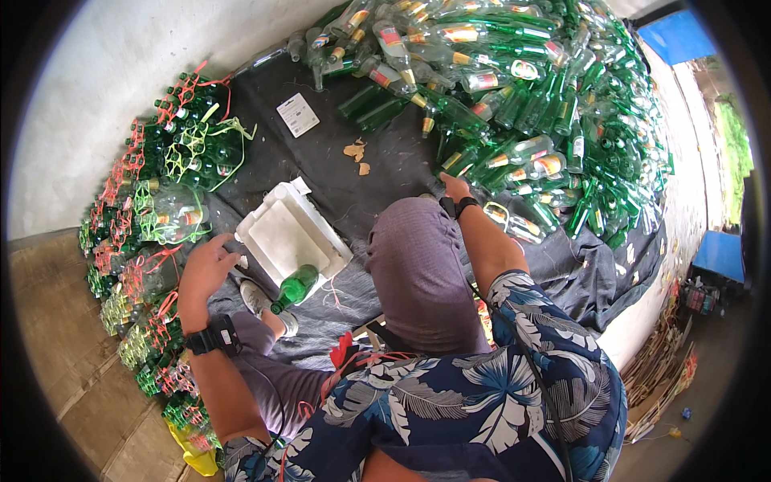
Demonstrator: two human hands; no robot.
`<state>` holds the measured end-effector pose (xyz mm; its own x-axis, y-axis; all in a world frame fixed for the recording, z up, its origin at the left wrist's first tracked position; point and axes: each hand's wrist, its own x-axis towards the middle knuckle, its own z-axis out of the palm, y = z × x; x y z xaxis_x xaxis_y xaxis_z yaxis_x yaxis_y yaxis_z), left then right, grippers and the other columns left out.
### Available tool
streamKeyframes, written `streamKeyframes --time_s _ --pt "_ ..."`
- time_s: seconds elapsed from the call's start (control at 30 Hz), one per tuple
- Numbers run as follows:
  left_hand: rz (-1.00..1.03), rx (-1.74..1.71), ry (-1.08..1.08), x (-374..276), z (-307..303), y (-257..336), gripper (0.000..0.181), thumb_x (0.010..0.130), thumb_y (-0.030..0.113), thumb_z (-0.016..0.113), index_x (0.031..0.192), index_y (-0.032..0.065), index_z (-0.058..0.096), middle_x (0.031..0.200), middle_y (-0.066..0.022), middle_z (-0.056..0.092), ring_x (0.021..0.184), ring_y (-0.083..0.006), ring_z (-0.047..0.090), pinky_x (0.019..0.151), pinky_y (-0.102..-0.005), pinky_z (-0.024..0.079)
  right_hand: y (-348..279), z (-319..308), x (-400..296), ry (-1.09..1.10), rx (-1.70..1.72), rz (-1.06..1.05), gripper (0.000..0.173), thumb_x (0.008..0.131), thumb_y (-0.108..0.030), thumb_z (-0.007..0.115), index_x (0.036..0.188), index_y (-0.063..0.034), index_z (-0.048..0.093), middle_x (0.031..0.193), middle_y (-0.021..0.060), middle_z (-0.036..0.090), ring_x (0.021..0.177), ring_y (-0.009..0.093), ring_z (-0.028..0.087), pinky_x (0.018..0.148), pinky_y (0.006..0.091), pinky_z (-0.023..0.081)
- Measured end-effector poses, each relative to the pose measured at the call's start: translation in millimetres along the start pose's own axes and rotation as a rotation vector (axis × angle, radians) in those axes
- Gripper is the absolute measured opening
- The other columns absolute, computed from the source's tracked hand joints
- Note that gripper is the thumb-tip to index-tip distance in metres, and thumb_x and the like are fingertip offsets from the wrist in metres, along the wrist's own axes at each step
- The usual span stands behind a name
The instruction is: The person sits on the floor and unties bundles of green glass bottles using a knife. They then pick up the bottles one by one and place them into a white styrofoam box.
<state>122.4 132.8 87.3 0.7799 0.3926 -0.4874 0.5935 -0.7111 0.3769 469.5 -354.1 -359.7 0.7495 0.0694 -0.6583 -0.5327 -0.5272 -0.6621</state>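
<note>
My left hand (208, 265) hovers beside the left edge of an upturned white foam box (274, 241), fingers apart and holding nothing. One green glass bottle (296, 288) lies on the box's near end, its neck jutting over the edge toward me. Stretched forward past my knee, my right hand (456, 187) is at the near edge of a large heap of glass bottles (530, 108). Its fingers meet or nearly meet a green bottle (461, 159) there; whether they grip it is hidden.
Bottles bundled with red and light-green plastic twine (174, 211) line the wall on my left. Black sheeting (337, 175) covers the ground, with a white printed card (297, 114) and brown scraps (355, 150) on it. Sticks (656, 367) lie at the right.
</note>
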Motion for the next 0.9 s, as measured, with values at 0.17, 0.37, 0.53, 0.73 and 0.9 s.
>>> streamKeyframes --time_s 0.17,0.37,0.53,0.73,0.9 --pt "-0.077 -0.036 -0.057 1 5 -6 0.048 0.09 0.019 0.072 0.134 0.0027 0.061 0.078 -0.0095 0.069 0.066 -0.0159 0.064 0.06 -0.0323 0.051 -7 21 28 0.177 0.212 0.272 0.079 0.074 -0.058 0.082 0.121 0.0047 0.07 0.115 0.0158 0.072 0.099 0.026 0.069 0.082 0.0361 0.053" --pt "-0.094 -0.067 -0.064 3 9 -14 0.048 0.09 0.021 0.072 0.133 0.004 0.062 0.079 -0.0116 0.07 0.066 -0.0181 0.065 0.059 -0.0334 0.05 -38 19 6 0.232 0.051 0.233 0.081 0.07 -0.055 0.084 0.12 0.007 0.069 0.118 0.0161 0.072 0.102 0.026 0.07 0.084 0.0362 0.054" --pt "-0.094 -0.062 -0.034 0 -11 21 0.048 0.085 0.02 0.075 0.129 0.0045 0.064 0.083 -0.0147 0.07 0.075 -0.0269 0.069 0.07 -0.0375 0.052 -53 16 -45 0.287 0.053 0.259 0.08 0.071 -0.057 0.078 0.116 0.0088 0.069 0.115 0.0192 0.072 0.1 0.028 0.071 0.084 0.0367 0.054" --pt "-0.049 -0.092 -0.016 -11 -6 5 0.047 0.086 0.023 0.073 0.129 0.0054 0.064 0.085 -0.0148 0.07 0.077 -0.0276 0.068 0.071 -0.038 0.052 -59 19 -90 0.159 0.224 0.165 0.068 0.078 -0.058 0.069 0.102 0.0053 0.072 0.091 0.0169 0.071 0.067 0.028 0.067 0.062 0.0377 0.053" --pt "-0.03 -0.056 -0.006 -24 -14 14 0.049 0.085 0.026 0.072 0.129 0.0051 0.064 0.088 -0.0161 0.071 0.08 -0.0316 0.069 0.073 -0.0406 0.053 -67 9 -133 0.091 0.289 0.135 0.061 0.08 -0.055 0.069 0.102 0.0018 0.07 0.087 0.0123 0.067 0.065 0.023 0.063 0.054 0.0366 0.051"
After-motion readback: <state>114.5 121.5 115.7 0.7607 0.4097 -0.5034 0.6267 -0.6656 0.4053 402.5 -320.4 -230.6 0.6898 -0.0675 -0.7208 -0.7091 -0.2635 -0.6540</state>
